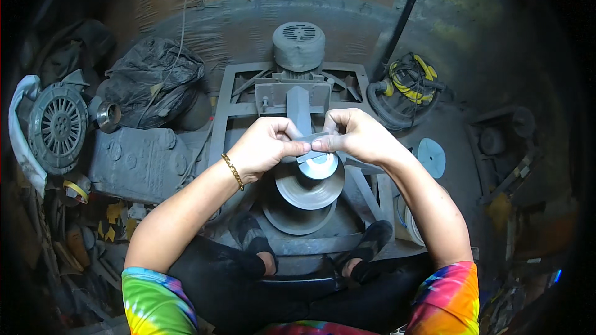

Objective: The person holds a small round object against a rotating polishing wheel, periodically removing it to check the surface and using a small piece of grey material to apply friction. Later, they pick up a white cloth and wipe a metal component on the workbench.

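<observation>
Both hands meet in front of me, thumbs nearly tip to tip, holding a small flat grey piece (308, 156) whose exact kind I cannot make out. My left hand (267, 144), with a gold-coloured chain bracelet at the wrist, pinches its left side. On the right side, my right hand (357, 136) grips it with thumb and curled fingers. Just below the piece is a bright round disc (321, 169), centred over a wider grey metal wheel (310, 193). Whether the piece touches the disc is hidden. A grey bar-shaped cover (298, 108) runs back from behind my hands.
A dusty motor (299, 46) stands on the metal frame (225, 102) at the back. At left are a round slotted metal part (60, 125), a grey casing (133, 164) and black plastic sheeting (155, 77). A yellow-and-black vacuum (415, 84) sits at right, near a pale blue disc (431, 158).
</observation>
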Demonstrator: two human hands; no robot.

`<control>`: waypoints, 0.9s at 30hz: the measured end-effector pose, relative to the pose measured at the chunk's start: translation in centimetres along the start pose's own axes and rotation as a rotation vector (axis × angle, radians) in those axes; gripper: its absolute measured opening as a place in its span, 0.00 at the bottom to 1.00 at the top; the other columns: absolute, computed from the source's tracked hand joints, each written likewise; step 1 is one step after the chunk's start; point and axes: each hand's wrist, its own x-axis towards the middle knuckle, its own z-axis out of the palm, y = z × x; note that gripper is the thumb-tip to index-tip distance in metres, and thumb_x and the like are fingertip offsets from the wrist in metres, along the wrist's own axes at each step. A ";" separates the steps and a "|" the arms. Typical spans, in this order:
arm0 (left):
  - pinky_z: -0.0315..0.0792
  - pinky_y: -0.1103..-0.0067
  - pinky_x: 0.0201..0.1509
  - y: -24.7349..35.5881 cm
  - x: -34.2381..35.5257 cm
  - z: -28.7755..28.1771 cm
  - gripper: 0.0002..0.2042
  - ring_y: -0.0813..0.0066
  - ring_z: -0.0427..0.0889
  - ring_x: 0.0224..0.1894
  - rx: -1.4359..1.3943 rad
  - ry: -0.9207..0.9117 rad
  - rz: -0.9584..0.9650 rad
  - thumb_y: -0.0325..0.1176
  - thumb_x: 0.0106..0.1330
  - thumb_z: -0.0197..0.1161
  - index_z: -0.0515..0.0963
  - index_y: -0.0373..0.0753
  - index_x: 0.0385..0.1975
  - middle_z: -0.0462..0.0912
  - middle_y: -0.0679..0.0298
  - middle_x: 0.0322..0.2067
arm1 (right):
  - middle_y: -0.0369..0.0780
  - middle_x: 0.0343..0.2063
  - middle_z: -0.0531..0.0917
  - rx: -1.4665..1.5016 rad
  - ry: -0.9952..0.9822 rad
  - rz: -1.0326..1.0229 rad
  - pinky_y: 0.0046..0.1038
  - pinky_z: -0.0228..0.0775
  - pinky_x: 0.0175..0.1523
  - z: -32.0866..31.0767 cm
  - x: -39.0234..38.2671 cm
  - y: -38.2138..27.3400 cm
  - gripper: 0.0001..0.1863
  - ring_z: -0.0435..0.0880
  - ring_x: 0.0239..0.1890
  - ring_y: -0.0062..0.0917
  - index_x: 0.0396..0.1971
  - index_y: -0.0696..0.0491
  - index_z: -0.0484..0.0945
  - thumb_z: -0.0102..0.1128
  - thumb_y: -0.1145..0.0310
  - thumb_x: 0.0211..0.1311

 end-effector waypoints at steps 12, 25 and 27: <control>0.75 0.83 0.41 0.5 0.2 0.1 0.06 0.83 0.82 0.33 0.019 0.039 0.012 0.25 0.61 0.72 0.80 0.36 0.31 0.85 0.66 0.29 | 0.30 0.20 0.77 -0.001 0.010 -0.027 0.21 0.62 0.32 -0.2 0.5 1.2 0.15 0.71 0.26 0.13 0.21 0.54 0.75 0.76 0.67 0.53; 0.74 0.83 0.42 0.9 0.0 0.7 0.06 0.83 0.81 0.34 -0.018 0.045 0.031 0.24 0.60 0.72 0.79 0.36 0.30 0.83 0.67 0.29 | 0.35 0.17 0.77 0.010 0.055 -0.110 0.25 0.64 0.29 -0.2 0.5 2.3 0.19 0.73 0.23 0.16 0.19 0.57 0.75 0.77 0.61 0.51; 0.74 0.83 0.43 0.8 0.2 0.9 0.06 0.82 0.81 0.34 0.012 0.058 0.036 0.24 0.60 0.72 0.79 0.36 0.30 0.83 0.67 0.29 | 0.35 0.17 0.77 -0.013 0.071 -0.095 0.25 0.64 0.29 -0.3 0.3 2.4 0.19 0.73 0.23 0.16 0.20 0.57 0.76 0.77 0.60 0.51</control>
